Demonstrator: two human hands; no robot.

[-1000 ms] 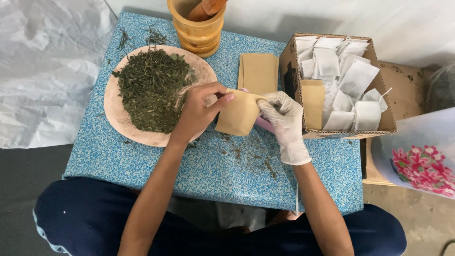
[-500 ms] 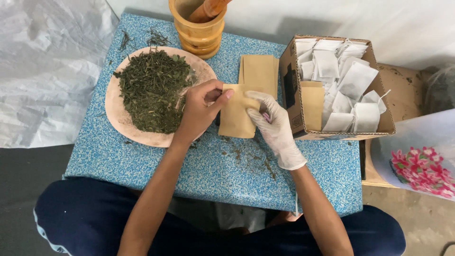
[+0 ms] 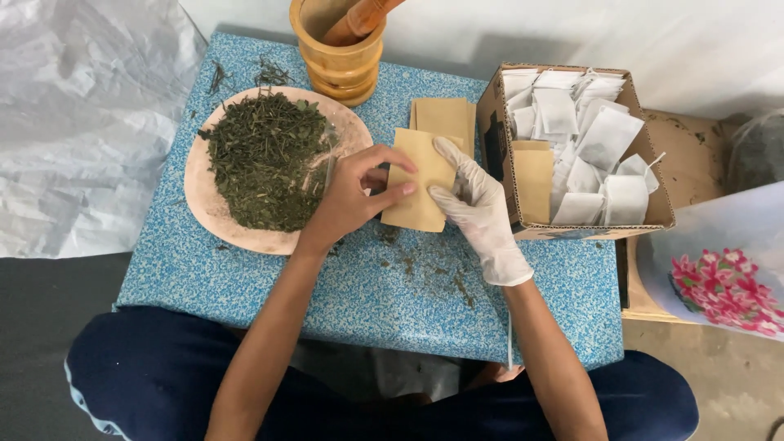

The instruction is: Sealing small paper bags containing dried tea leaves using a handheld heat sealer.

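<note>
Flat tan paper pouch [image 3: 420, 184] pinched between both hands above the blue speckled tabletop [image 3: 245, 278]. More tan paper pouches [image 3: 445, 116] stacked just behind it. At the right edge, open brown cardboard box [image 3: 498, 122] crammed with small white filter sachets [image 3: 600, 143] and another upright tan pouch [image 3: 532, 180].

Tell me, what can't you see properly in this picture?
- Head view: what is inside the brown pouch; its flat paper face and both hands cover it.
- Inside of the wooden mortar: the top edge cuts it off, the pestle too.
- Left side of the cardboard box: its own wall hides it.
- Bare left hand, gloved right hand: fingertips behind the pouch are hidden.
</note>
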